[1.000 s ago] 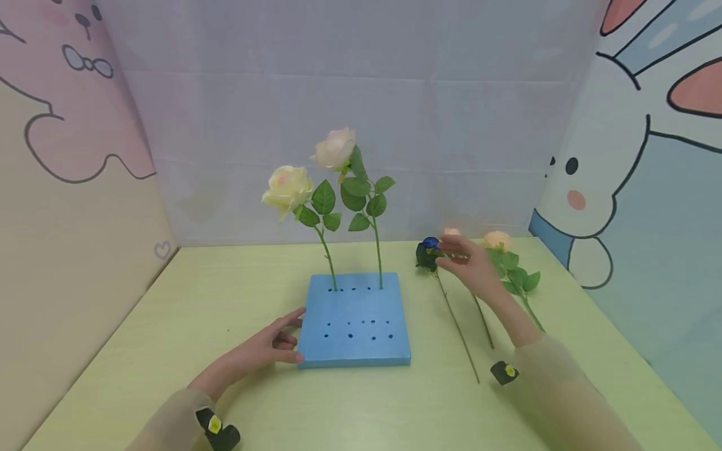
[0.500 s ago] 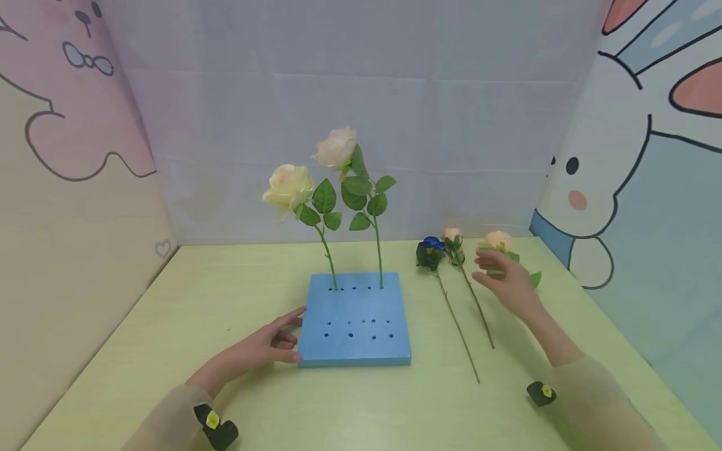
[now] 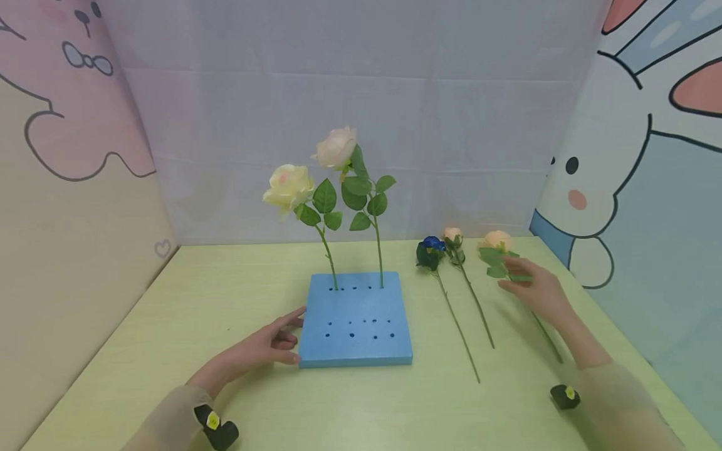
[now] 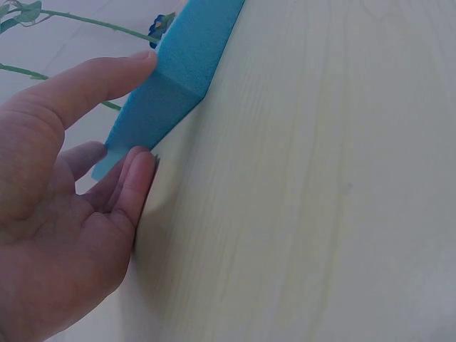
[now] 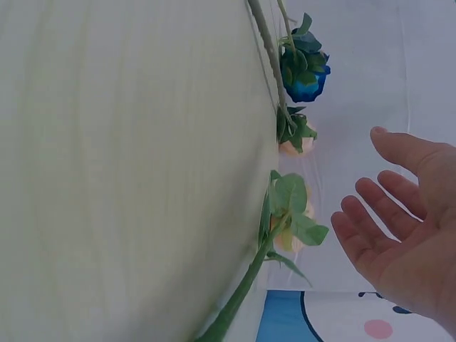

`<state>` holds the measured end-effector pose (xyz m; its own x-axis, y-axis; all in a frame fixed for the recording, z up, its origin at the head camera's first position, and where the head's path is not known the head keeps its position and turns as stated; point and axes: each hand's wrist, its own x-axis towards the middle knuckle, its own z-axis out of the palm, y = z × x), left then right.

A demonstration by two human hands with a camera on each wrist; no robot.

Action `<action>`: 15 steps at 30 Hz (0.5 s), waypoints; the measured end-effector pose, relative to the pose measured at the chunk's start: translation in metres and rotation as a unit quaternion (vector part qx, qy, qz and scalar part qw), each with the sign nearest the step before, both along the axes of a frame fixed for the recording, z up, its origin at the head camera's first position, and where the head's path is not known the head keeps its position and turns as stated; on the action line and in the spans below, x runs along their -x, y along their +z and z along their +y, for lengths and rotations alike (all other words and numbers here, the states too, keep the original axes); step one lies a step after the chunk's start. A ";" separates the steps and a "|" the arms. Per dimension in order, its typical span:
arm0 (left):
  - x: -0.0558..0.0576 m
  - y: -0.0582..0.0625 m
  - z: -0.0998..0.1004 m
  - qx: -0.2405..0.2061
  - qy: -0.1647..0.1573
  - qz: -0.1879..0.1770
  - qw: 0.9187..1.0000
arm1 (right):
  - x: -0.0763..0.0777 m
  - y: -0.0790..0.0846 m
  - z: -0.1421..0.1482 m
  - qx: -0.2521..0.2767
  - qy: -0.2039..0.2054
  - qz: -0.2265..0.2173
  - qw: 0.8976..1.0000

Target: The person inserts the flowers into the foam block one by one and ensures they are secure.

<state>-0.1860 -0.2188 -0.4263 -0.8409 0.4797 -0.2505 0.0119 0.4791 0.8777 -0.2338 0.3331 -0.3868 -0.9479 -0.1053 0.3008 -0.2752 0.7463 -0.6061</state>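
My left hand (image 3: 254, 351) rests its thumb and fingertips against the left side of a blue foam block (image 3: 355, 347) with small holes. In the left wrist view, the thumb lies at the block's upper edge, the fingers loosely bent below. A yellow rose (image 3: 289, 188) and a pale pink rose (image 3: 335, 148) stand upright in the block's back row of holes. My right hand (image 3: 536, 293) hovers over the leaves of a peach rose (image 3: 497, 239) lying at the right. The right wrist view shows that hand's fingers spread, apart from the rose's leafy stem (image 5: 246, 281).
Left of the peach rose lie a dark blue rose (image 3: 431, 250) and a smaller peach rose (image 3: 453, 235), stems toward the front. A pale curtain (image 3: 485, 156) hangs behind the table (image 3: 225, 275); cartoon-printed panels (image 3: 671, 219) flank both sides.
My right hand has moved right, from over the blue rose and smaller peach rose to the right-hand peach rose's leaves. The left hand stays at the block.
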 end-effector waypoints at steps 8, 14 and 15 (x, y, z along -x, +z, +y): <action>0.001 -0.001 -0.001 -0.002 0.005 0.002 1.000 | -0.005 -0.007 0.023 -0.034 -0.014 -0.031 0.999; 0.000 0.002 0.001 -0.002 0.001 0.003 1.000 | -0.003 -0.012 0.036 -0.058 -0.013 -0.079 0.995; 0.000 0.002 0.001 0.000 0.002 0.003 1.000 | -0.003 -0.013 0.038 -0.063 -0.012 -0.088 0.994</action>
<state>-0.1860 -0.2175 -0.4240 -0.8440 0.4772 -0.2449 0.0157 0.4783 0.8780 -0.2313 0.3710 -0.3998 -0.9873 -0.1083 0.1160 -0.1544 0.8246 -0.5443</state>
